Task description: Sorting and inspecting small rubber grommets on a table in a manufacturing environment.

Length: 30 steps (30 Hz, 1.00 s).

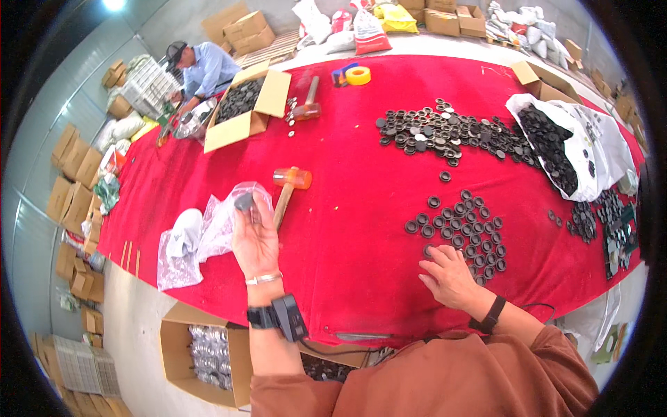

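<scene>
Your left hand [255, 240], palm up, pinches a dark round cap [244, 201] at its fingertips; an orange-headed hammer [284, 201] lies just right; your right hand [451, 278], fingers parted, loosely bent, reaches the dark rings' [456, 224] near-left edge.

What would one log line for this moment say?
left hand: holding dark piece; right hand: at dark round pieces; nearer mallet: beside left hand; surface: red cloth
</scene>
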Each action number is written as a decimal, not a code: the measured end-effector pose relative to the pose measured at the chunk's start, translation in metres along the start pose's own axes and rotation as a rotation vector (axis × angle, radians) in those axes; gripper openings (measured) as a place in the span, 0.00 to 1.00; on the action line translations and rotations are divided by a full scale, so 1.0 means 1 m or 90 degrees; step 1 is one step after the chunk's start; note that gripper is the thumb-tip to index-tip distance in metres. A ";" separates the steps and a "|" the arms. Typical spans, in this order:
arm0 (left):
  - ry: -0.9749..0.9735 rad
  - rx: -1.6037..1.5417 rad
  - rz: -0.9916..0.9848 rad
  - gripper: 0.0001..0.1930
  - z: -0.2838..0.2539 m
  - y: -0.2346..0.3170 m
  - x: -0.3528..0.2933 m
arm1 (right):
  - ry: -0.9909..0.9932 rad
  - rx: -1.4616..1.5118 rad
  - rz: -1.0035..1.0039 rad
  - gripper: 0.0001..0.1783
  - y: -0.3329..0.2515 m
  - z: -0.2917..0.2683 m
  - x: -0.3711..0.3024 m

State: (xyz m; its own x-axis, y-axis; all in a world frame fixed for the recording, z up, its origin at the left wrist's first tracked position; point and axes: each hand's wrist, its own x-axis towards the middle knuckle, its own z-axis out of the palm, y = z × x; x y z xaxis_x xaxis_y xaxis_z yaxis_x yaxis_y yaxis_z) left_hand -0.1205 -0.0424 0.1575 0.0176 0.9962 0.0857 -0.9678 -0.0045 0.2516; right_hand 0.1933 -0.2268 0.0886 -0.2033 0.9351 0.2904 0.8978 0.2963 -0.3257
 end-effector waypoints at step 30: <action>0.041 0.038 -0.026 0.17 -0.008 0.073 0.123 | -0.125 -0.081 0.216 0.36 0.062 0.136 0.185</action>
State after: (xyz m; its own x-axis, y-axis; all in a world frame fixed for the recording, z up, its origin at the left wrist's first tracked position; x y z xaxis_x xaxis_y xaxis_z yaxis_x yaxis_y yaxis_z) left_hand -0.1913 0.0805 0.1784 0.0390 0.9992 0.0125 -0.9497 0.0332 0.3114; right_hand 0.1582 -0.0093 -0.0007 0.0531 0.9986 0.0039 0.9653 -0.0504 -0.2563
